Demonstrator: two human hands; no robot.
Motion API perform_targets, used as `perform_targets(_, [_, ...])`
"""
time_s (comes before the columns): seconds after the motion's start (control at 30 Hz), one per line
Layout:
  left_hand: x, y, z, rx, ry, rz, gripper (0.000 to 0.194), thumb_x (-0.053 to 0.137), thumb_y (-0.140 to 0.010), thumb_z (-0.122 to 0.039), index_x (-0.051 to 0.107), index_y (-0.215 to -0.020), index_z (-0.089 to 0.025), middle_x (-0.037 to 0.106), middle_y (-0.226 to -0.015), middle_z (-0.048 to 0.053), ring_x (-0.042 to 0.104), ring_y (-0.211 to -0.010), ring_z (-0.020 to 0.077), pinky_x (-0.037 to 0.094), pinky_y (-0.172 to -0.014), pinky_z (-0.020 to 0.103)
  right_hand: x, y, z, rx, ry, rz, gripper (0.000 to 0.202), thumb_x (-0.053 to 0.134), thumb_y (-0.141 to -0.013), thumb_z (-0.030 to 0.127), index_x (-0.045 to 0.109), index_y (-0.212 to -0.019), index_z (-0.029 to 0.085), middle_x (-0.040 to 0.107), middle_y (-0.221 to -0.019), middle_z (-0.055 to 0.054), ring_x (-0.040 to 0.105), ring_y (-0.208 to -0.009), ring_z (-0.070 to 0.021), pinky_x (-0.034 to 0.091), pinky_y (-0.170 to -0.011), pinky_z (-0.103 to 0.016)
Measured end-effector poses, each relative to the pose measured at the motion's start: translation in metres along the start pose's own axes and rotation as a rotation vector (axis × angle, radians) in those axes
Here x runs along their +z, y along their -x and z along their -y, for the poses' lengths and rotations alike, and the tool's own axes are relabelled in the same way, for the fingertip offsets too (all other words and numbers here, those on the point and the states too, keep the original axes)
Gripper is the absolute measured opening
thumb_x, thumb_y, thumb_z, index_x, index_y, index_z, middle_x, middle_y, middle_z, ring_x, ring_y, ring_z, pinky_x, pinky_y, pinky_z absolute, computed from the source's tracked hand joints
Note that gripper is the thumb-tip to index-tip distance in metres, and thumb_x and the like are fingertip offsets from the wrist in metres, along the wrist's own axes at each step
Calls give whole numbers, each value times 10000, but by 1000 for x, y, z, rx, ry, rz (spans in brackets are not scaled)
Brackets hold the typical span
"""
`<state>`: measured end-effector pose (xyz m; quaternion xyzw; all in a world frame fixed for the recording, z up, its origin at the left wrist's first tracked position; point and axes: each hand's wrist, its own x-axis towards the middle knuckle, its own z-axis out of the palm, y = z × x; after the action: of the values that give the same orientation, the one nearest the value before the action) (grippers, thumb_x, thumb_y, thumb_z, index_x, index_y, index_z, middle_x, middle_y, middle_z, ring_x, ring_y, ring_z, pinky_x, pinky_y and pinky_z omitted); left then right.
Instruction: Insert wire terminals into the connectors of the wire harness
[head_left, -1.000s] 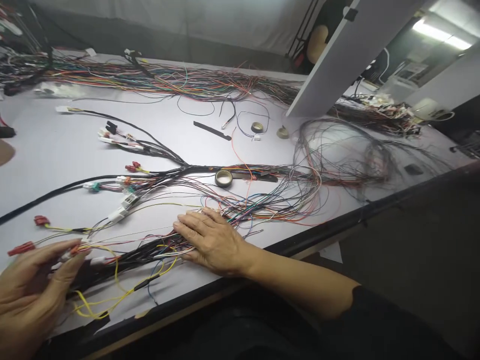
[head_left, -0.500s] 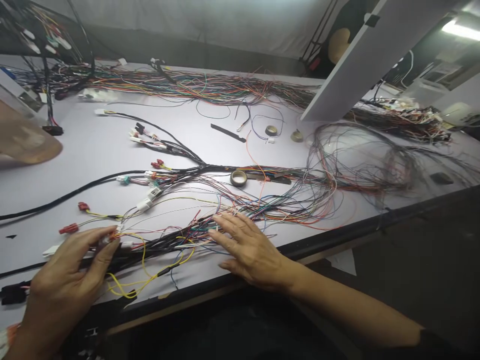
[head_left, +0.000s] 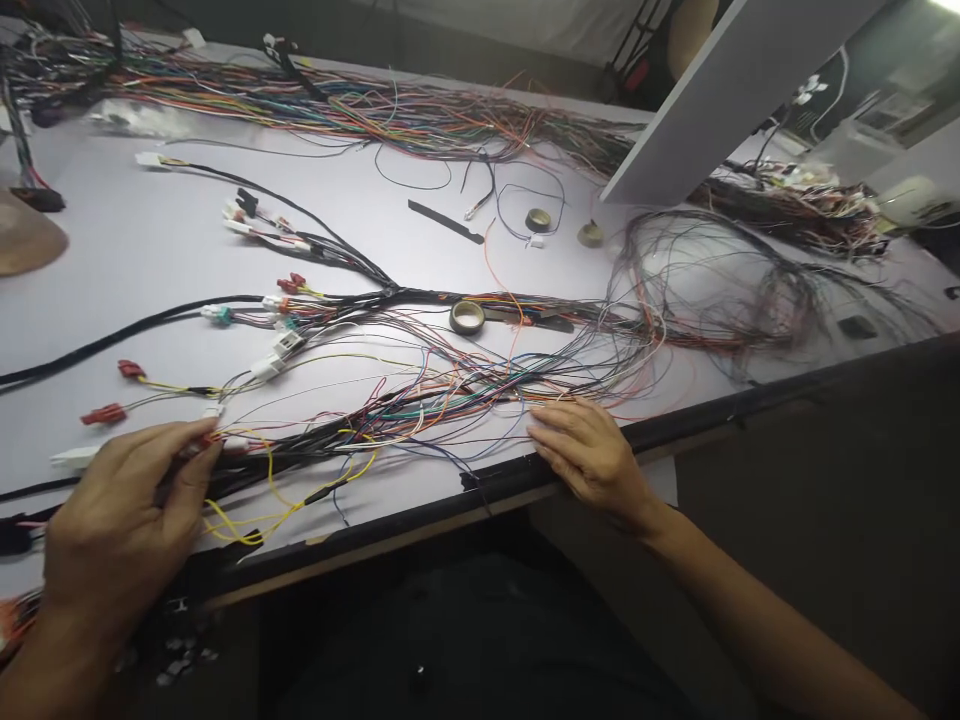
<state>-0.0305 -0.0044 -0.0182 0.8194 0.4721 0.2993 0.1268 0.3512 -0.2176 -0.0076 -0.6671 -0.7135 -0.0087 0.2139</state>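
Note:
My left hand pinches a small orange-and-white connector between thumb and fingertips, at the left end of a loose wire harness. Yellow wires loop out below it. At the table's front edge, my right hand has its fingers bent and drawn together on a thin dark wire running from the harness; its thumb is mostly hidden. Red connectors and white connectors lie just beyond my left hand.
A second taped harness lies across the middle, beside a tape roll and a dark flat strip. Long wire bundles run along the back. A slanted white panel rises at right. Part of another person shows at left.
My right hand has slid right along the wires, from lying spread over them to fingers closed at the edge. My left hand keeps its pinch. The view has shifted slightly.

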Motion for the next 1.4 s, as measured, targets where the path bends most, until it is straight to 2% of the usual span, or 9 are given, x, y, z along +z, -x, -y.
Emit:
perform_targets(0.1, [-2,-3,-8,135,-125,-43,359,605,-856,-262,628,-1214,-273,676,-1131,65,628,-1058,252,470,-999,411,-1,6,-3,16,-6,-26,330,587,-888,191,624,-1195,308,672,-1224,-52,602,-1162,-255,425,-1025,-545])
perform_targets(0.23, [-3,-3,-6,126,-146,-23,303,596,-869,-270,636,-1167,-232,684,-1101,73,633,-1055,237,492,-979,393,-4,6,3,24,-58,-102,417,607,-867,172,588,-1250,337,696,-1163,-45,629,-1089,-269,455,-963,-540])
perform_targets(0.5, [-3,-1,-8,131,-110,-2,270,572,-894,-251,633,-1150,-193,669,-1116,87,624,-1058,216,486,-983,373,9,-7,55,-132,-242,-10,466,614,-847,138,561,-1276,310,696,-1171,-37,623,-1048,-247,469,-893,-466])
perform_targets(0.63, [-3,0,-8,155,-93,-10,272,564,-899,-241,636,-1151,-170,667,-1105,101,618,-1057,214,478,-978,359,11,-9,64,-150,-246,-19,380,606,-863,142,598,-1208,300,720,-1094,-21,635,-969,-218,457,-855,-436])
perform_targets(0.87, [-2,-1,-9,136,-58,-23,241,532,-903,-271,645,-1101,-192,673,-1076,102,630,-1026,224,488,-961,371,12,-63,58,-182,-214,-107,249,592,-899,187,623,-1142,237,721,-1082,-34,622,-979,-206,430,-878,-394])
perform_targets(1.1, [-18,-8,-13,130,-66,157,294,497,-918,-306,619,-1158,-189,664,-1095,98,624,-1039,229,496,-954,386,30,-105,71,-351,-71,72,237,597,-904,404,665,-1031,216,697,-1112,-34,588,-989,-214,354,-888,-377])
perform_targets(1.17, [-28,-10,-21,140,-53,181,350,520,-907,-319,582,-1234,-210,647,-1177,91,610,-1094,240,481,-986,400,34,-110,73,-351,1,126,230,597,-897,415,673,-947,204,700,-1043,-40,584,-923,-214,320,-887,-391])
perform_targets(1.3, [-33,-9,-57,197,-61,-1,384,595,-873,-273,562,-1255,-254,626,-1238,75,574,-1164,256,421,-1042,443,36,-120,71,-361,19,212,245,492,-953,293,657,-803,191,694,-929,-26,569,-828,-175,276,-872,-381])
perform_targets(1.4, [-12,-8,-86,365,25,141,346,642,-849,-277,583,-1189,-243,659,-1154,69,599,-1094,237,446,-988,415,34,-128,68,-330,-70,303,236,473,-964,275,639,-822,183,684,-881,-22,562,-836,-167,267,-856,-357])
